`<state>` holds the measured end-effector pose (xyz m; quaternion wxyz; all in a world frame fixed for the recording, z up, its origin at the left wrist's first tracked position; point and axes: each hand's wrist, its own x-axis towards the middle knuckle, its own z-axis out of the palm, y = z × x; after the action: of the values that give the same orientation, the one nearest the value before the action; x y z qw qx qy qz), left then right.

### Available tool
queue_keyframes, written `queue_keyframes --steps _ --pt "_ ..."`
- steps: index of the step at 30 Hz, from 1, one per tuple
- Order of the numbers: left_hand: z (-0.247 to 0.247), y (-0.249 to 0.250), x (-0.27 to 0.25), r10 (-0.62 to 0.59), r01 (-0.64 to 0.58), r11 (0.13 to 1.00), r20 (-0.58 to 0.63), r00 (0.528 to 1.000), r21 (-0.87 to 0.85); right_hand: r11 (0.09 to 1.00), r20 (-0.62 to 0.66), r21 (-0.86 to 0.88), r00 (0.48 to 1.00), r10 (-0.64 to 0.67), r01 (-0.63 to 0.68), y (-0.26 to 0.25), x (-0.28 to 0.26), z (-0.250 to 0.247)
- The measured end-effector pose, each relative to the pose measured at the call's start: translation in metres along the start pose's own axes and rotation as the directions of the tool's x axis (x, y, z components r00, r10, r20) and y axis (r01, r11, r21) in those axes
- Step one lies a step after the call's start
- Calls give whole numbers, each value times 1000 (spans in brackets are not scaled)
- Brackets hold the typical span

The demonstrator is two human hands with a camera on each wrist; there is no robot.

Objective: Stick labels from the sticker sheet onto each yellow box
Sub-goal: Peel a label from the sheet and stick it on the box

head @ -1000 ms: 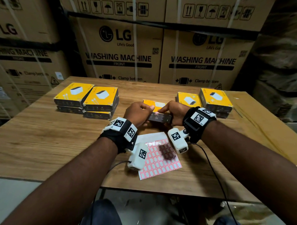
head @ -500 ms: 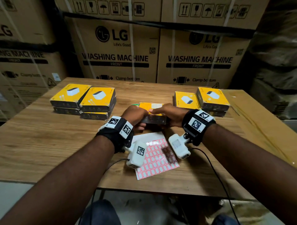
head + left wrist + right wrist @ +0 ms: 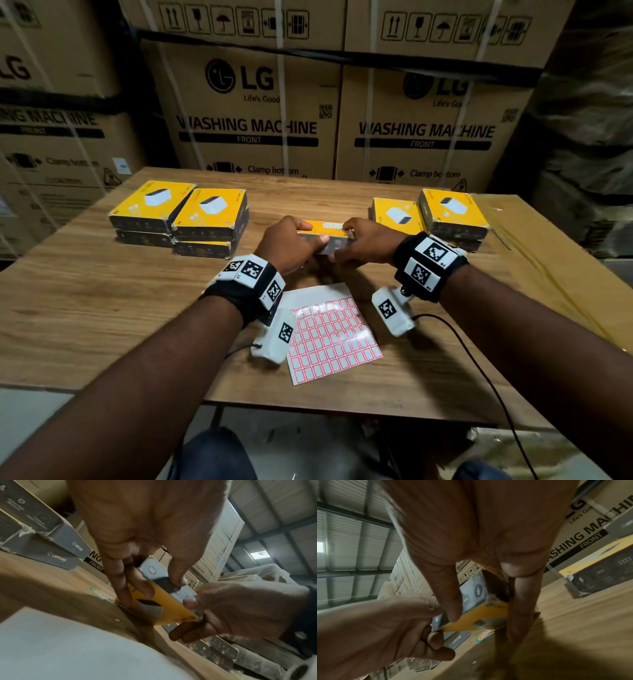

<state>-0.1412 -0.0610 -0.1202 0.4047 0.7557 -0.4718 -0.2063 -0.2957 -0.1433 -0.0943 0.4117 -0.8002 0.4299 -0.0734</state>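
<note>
Labels on the sticker sheet (image 3: pixel 334 337) nearest the person give the first clue to progress: the sheet lies flat on the wooden table (image 3: pixel 85 308) just beyond the near edge, its top strip bare white backing and the rows below still filled with red-bordered labels. That suggests a few labels have gone and most remain, though I cannot count them.

Just beyond the sheet, both hands hold one yellow box (image 3: pixel 325 236) at the middle of the table. The left hand (image 3: pixel 291 245) grips its left end, fingers curled over the top face and thumb on the near grey side. The right hand (image 3: pixel 368 243) grips the right end the same way. In the left wrist view the box (image 3: pixel 164 609) is tilted, one corner down at the table and the rest raised. No label shows clearly on it; a pale patch on its top may be print or a sticker, too small to tell.

Farther back, four boxes (image 3: pixel 178 216) sit stacked in two pairs at far left, and more boxes (image 3: pixel 448 214) stand at far right. None of their tops shows a label I can make out, so which group is finished cannot be told. By my reading, the job is somewhere in its middle, with the held box in hand and several boxes left.
</note>
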Motion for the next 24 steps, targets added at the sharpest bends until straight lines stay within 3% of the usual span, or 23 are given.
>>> queue_keyframes --steps 4,7,9,13,17,20,24 --pt "0 -1 -1 12 -12 1000 52 999 8 999 10 43 1000 4 -5 -1 -1 2" --pt "-8 0 -3 12 2 997 178 984 -77 1000 -74 10 997 -2 3 0 0 4" --pt "-12 1 -3 11 0 999 221 975 -48 998 -120 -57 993 -8 2 2 -1 4" --pt "-13 4 -5 -89 116 978 154 984 -176 980 -117 -197 992 -45 21 5 2 7" --pt "-3 2 -1 -85 86 996 28 996 -31 944 -119 -324 987 -106 62 8 4 9" --pt "0 1 1 -146 160 979 107 983 -130 977 -93 -209 994 -48 27 8 3 11" --pt "-2 2 0 -231 298 894 224 947 -336 1000 -147 -12 989 0 -2 17 11 16"
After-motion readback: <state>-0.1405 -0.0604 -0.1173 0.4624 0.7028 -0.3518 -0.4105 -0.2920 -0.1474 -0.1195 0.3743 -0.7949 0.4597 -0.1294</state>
